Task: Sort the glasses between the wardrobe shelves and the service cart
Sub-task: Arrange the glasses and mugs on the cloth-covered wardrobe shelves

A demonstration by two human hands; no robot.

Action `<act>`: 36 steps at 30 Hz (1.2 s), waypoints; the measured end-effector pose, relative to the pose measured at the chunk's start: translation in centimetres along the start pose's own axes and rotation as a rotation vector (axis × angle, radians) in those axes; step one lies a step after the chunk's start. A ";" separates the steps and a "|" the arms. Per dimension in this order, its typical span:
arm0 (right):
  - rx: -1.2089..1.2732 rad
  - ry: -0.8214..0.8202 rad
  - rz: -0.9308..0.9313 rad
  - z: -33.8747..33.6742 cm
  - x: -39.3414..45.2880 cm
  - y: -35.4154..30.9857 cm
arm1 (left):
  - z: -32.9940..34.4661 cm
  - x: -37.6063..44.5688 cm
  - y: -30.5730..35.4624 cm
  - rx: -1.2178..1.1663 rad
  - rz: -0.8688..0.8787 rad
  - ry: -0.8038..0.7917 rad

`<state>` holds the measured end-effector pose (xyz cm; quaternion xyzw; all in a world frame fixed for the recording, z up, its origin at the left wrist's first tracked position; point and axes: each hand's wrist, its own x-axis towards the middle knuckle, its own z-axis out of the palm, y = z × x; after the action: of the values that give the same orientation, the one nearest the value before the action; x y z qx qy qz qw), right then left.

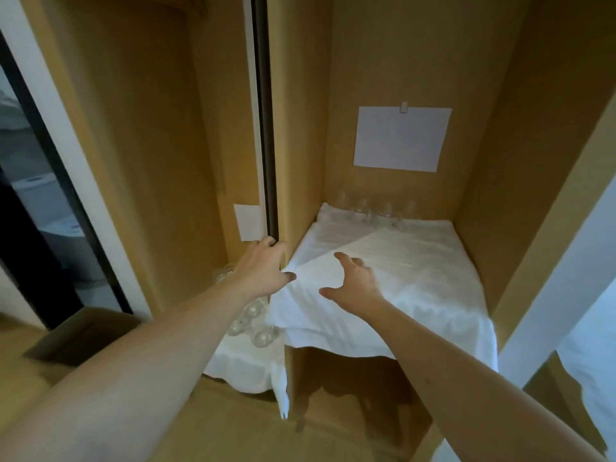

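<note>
Glasses [373,210] at shelf [433,261] back | more lower-left [253,325] | both grips released

Two bare forearms — no sleeves, rings (or watch) — hands [263,271] ungloved.
</note>
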<state>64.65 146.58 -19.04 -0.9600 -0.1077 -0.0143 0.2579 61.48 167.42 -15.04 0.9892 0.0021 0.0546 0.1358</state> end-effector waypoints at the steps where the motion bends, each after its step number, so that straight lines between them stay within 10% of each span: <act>1: -0.002 -0.001 0.009 0.7 -0.2 -0.7 | 0.0 -0.2 -0.9 0.004 0.014 -0.001; 19: 0.015 -0.057 0.111 15.0 -0.6 -19.0 | -2.0 -3.3 -23.1 -0.032 0.038 -0.140; 36: 0.030 -0.297 0.160 27.1 6.6 -22.2 | 3.5 0.7 -35.0 0.004 -0.102 -0.286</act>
<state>65.61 180.12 -31.05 -0.9531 -0.0680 0.1500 0.2539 62.94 200.22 -27.68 0.9858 0.0334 -0.0936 0.1355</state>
